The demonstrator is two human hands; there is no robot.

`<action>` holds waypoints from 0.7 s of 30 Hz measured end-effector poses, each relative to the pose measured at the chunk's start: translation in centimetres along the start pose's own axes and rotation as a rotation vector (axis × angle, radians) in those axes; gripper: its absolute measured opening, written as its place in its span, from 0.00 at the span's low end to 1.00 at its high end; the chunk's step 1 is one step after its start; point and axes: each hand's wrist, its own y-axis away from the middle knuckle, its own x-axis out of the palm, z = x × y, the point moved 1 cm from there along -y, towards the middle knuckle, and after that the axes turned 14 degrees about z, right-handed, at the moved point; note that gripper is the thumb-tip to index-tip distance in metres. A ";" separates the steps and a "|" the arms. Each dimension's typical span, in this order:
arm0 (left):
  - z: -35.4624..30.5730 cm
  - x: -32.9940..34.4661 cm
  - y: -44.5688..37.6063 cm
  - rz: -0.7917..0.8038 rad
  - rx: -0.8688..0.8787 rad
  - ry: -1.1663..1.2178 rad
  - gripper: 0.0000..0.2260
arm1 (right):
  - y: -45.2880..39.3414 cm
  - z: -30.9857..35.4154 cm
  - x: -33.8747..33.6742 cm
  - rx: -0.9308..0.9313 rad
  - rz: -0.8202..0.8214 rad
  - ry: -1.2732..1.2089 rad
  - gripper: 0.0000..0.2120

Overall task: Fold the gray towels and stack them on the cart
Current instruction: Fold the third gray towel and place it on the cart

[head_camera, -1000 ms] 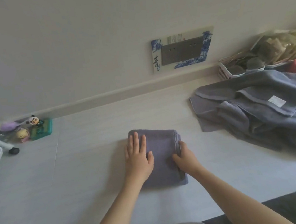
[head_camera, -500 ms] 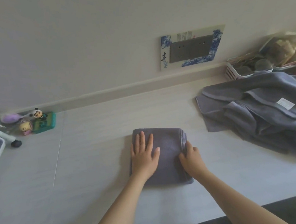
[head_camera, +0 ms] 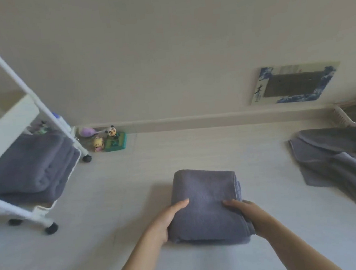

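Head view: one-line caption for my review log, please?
Both hands, left hand and right hand, grip a folded gray towel at its sides; cart already holds folded towels.

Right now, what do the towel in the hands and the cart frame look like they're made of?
Folded towel: soft terry-type cloth, probably cotton or microfibre; matte gray-purple nap, rounded fold edges, and it dents under the fingers of the left hand and the right hand.
Cart: white tubes and tray, smooth and slightly glossy; painted metal or plastic, I cannot tell which.
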 end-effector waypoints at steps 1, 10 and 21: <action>-0.2 -1.2 1.0 0.002 0.027 0.011 0.24 | -0.5 0.8 1.4 -0.013 0.037 0.004 0.29; -4.4 -10.5 9.3 -0.181 0.348 0.174 0.25 | -5.9 9.1 12.2 -0.155 0.353 0.220 0.28; -8.5 -19.1 14.0 -0.504 0.748 0.433 0.20 | -13.2 18.1 22.8 -0.259 0.581 0.560 0.27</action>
